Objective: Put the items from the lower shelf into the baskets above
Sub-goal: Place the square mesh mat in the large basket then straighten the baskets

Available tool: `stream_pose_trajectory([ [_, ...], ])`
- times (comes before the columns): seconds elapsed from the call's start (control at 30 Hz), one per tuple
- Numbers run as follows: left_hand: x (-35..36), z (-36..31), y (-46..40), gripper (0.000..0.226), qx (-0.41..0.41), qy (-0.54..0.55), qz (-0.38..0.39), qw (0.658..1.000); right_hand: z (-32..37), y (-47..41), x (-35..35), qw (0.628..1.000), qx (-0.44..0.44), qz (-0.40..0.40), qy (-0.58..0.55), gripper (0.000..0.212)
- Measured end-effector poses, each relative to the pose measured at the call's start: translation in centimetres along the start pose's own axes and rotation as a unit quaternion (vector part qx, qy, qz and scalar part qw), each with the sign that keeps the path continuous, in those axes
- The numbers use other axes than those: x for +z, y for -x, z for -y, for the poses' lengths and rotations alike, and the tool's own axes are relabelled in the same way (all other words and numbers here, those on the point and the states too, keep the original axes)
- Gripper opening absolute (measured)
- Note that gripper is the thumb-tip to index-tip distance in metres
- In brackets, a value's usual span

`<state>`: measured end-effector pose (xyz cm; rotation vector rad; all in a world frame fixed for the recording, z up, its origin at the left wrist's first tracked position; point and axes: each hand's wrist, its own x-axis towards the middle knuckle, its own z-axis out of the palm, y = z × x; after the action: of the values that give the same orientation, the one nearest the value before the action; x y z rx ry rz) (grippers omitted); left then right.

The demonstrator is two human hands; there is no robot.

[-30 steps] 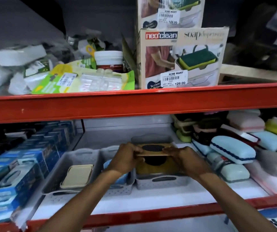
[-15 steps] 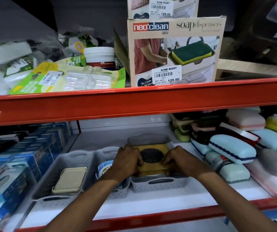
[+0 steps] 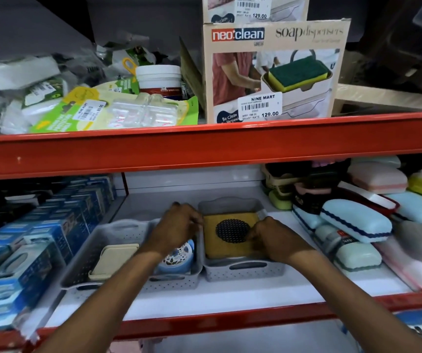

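Three grey perforated baskets stand side by side on the white middle shelf. The right basket (image 3: 243, 274) holds a yellow card pack (image 3: 220, 247) with a black mesh disc, lying flat. My left hand (image 3: 176, 229) grips the pack's left edge, over the wall between baskets. My right hand (image 3: 275, 238) has its fingers closed on the pack's right side. A blue round item (image 3: 180, 259) sits in the middle basket, partly hidden by my left wrist. A beige flat box (image 3: 115, 258) lies in the left basket (image 3: 97, 240).
The red shelf beam (image 3: 205, 146) runs close above the baskets. Blue boxes (image 3: 52, 225) are stacked at the left, and pastel soap cases (image 3: 355, 222) are piled at the right. A soap dispenser carton (image 3: 273, 70) and packets sit on the upper shelf.
The yellow pack was held tilted above the right basket; it has come down and now lies flat inside. Both hands sank with it and stay at its edges.
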<state>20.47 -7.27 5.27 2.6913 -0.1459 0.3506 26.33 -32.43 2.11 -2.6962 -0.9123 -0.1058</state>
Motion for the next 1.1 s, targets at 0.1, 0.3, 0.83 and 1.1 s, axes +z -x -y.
stream_pose_trajectory([
  [0.1,-3.0,2.9,1.3,0.016,-0.027,-0.021,-0.037,0.999,3.5,-0.1,-0.3,0.996,-0.051,-0.034,-0.057,0.027],
  [0.3,-3.6,4.4,4.9,0.004,-0.076,-0.045,0.071,0.994,10.5,-1.7,0.9,0.991,-0.116,-0.006,-0.066,0.032],
  [0.83,-3.8,5.7,6.8,0.011,-0.071,-0.028,0.132,0.988,13.3,-3.0,1.9,0.990,-0.098,0.100,-0.014,0.020],
  [1.1,-8.9,11.3,9.8,0.039,-0.098,-0.105,0.011,0.990,17.4,-3.1,2.0,0.986,-0.142,0.036,-0.085,0.030],
])
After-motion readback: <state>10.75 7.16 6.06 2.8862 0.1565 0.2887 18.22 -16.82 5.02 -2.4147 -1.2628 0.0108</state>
